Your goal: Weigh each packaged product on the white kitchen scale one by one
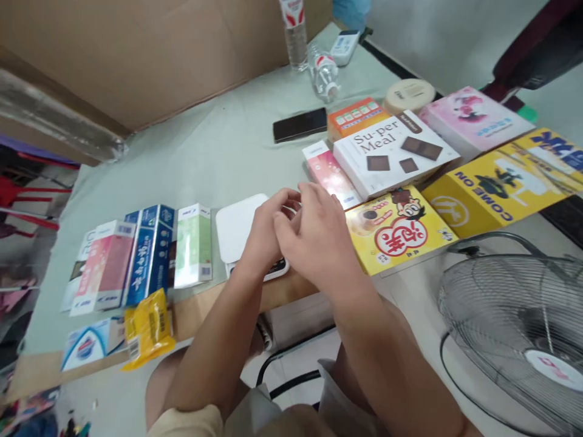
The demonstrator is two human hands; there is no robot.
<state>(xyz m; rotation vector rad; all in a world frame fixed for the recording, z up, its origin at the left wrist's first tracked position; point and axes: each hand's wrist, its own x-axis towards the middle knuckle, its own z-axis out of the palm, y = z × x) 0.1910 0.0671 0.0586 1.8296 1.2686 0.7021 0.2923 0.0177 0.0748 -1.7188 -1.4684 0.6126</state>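
Left hand [269, 230], right hand [316, 237] together by scale [237, 227], fingers half-curled, no item visible; boxes grouped left [149, 258] and right [387, 161], none on scale.

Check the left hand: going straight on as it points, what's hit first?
Left hand would likely meet the right hand first; they overlap in view, so whether they already touch is unclear.
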